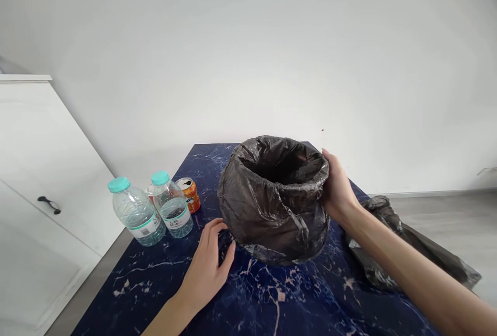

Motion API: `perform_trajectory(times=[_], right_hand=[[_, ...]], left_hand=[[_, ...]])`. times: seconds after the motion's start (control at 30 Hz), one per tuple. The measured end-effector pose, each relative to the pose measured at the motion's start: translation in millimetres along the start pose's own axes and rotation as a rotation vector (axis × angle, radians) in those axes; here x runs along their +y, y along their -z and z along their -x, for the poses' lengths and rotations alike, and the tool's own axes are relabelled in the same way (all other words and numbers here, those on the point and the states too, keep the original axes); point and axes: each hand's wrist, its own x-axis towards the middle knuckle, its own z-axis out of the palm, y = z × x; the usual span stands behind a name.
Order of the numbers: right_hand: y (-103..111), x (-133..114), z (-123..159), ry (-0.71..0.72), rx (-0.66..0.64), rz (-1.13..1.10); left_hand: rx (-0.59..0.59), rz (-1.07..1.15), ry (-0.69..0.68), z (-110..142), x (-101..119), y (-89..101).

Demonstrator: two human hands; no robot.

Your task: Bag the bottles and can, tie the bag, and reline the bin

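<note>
- Black bag [272, 222], round and open-mouthed, at the middle of a blue marbled table [151, 300]
- Right hand [338, 191] grips the bag's right side, its fingers partly hidden
- Left hand [205, 266] has thumb and fingers spread by the bag's lower left; cannot tell if touching
- Left of the bag: a bottle [137, 213], another bottle [173, 210], orange can [191, 196]
- Second bag [433, 249] beyond the right forearm

- Dark blue, marble-patterned table [143, 279] with white veins
- Two clear bottles [144, 222] with turquoise caps, upright toward the left edge
- Orange can [193, 196] just behind them
- Loose black plastic bag [382, 222] along the right edge
</note>
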Motion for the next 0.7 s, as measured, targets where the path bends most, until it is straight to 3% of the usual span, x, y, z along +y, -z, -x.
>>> perform_trajectory(times=[0.07,0.23,0.3,0.4,0.53,0.7], right_hand=[[7,-4,-4,0.106,0.018,0.094],[18,-21,-17,0.733,0.05,0.251],[15,-26,-18,0.89,0.03,0.294],[4,-28,-16,0.954,-0.039,0.367],[-10,-22,-10,0.906,-0.153,0.339],[-19,-11,-2,0.883,-0.052,0.248]], left_hand=[[-0.008,0.003,0.005,0,1,1.0],[-0.01,-0.01,0.003,0,5,2.8],[-0.002,-0.028,-0.005,0,7,3.0],[0.005,-0.049,-0.02,0,8,2.9],[0.015,-0.059,-0.048,0,8,2.3],[0.014,-0.115,-0.089,2,7,1.9]])
